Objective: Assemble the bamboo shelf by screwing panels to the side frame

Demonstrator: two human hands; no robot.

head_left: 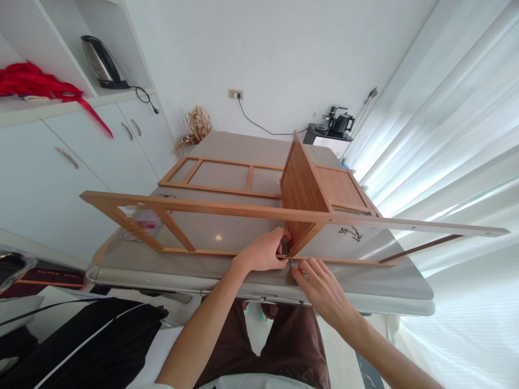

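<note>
A long wooden side frame point(211, 207) stands on its edge along the near side of the table. A wooden shelf panel point(302, 183) meets it upright, at a right angle. My left hand point(263, 249) is closed around the frame's lower rail where the panel's bottom corner meets it. Just right of it, my right hand point(318, 278) pinches a small metal screw point(291, 263) against the outer face of that rail. How deep the screw sits I cannot tell.
On the grey table point(243, 143) lie a second wooden frame point(219, 189), a wooden panel point(343, 186) and several loose screws point(352, 233). A black kettle point(343, 123) stands on a small cabinet behind. White curtains point(466, 135) hang at the right.
</note>
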